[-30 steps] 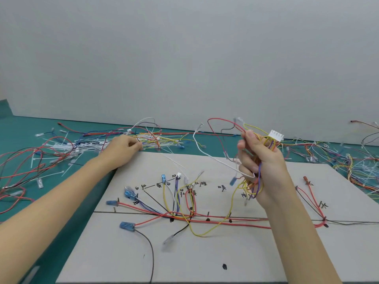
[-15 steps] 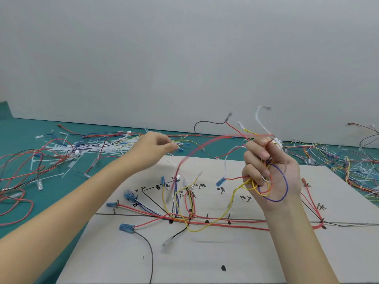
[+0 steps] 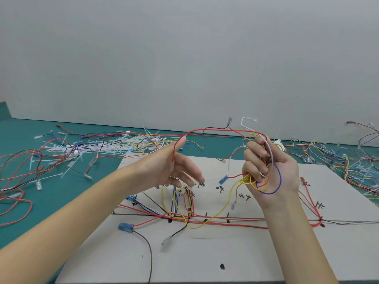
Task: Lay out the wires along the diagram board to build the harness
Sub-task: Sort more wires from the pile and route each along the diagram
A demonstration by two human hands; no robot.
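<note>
No containers. My right hand (image 3: 268, 171) grips a wire bundle (image 3: 264, 181) above the diagram board (image 3: 246, 253). My left hand (image 3: 176, 167), fingers spread, has a red wire (image 3: 215, 130) draped over its thumb, running to the bundle.

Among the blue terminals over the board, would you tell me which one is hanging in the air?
The blue terminal just left of the right hand hangs from that hand's wire bundle; the two others, near the board's left edge, lie flat.
</note>
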